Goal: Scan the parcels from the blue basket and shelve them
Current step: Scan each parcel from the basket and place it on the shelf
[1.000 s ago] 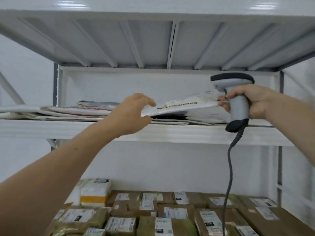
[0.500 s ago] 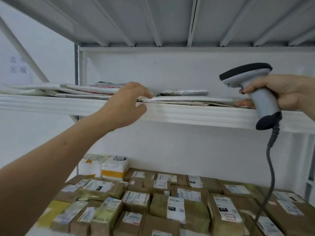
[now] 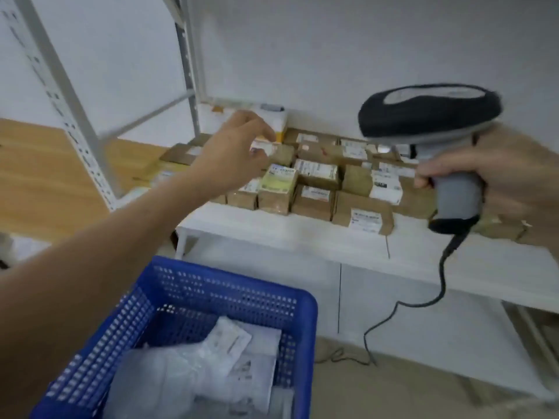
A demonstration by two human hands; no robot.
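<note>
- Hands over a parcel shelf: the left hand (image 3: 239,149) hangs in the air above the back rows of cardboard boxes (image 3: 314,201). Its fingers are loosely curved, and nothing can be made out in them through the blur.
- The right hand (image 3: 508,176) is wrapped round the grey handle of the scanner (image 3: 429,116), whose black head points left, towards the gap between the two hands.
- The space between the hands lies open above the box tops.
- The boxes sit packed edge to edge on the white shelf (image 3: 272,228), set back from its front edge, so a bare strip runs along the lip.
- The blue basket (image 3: 305,322) stands below and in front of that lip, at lower left and apart from it, its far rim facing the shelf.
- The parcels (image 3: 193,376), white plastic mailers with printed labels, lie heaped inside the basket.
- The scanner's cable (image 3: 441,279) drops from the base of the handle, crosses the shelf's front edge and curls down to the floor (image 3: 393,388), right of the basket.
- A white perforated upright (image 3: 60,95) slants along the left side, with a second post behind it near the shelf's back left corner.
- A plain white wall (image 3: 332,49) closes the room behind the shelf, and a wooden surface (image 3: 39,176) shows at left, beyond the upright.
</note>
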